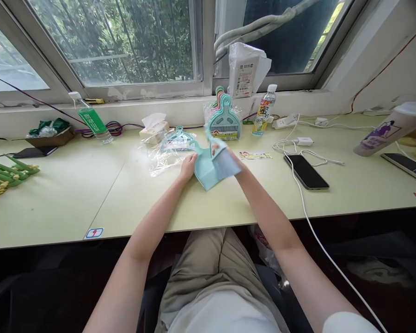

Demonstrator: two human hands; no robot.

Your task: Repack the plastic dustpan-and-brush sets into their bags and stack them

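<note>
My left hand is closed on the left edge of a light teal dustpan, just above the table. My right hand grips a small teal hand brush, its pale bristles slanting down to the right over the dustpan; it is slightly blurred, and the fingers are partly hidden behind it. Behind them lies another dustpan and brush set in clear plastic. A stack of packed dustpan sets leans against the wall. A printed label card lies right of my right hand.
Crumpled clear plastic and a tissue pack are at the left. Two bottles stand by the wall. To the right are a phone, a white cable hanging over the table edge, and a tilted cup.
</note>
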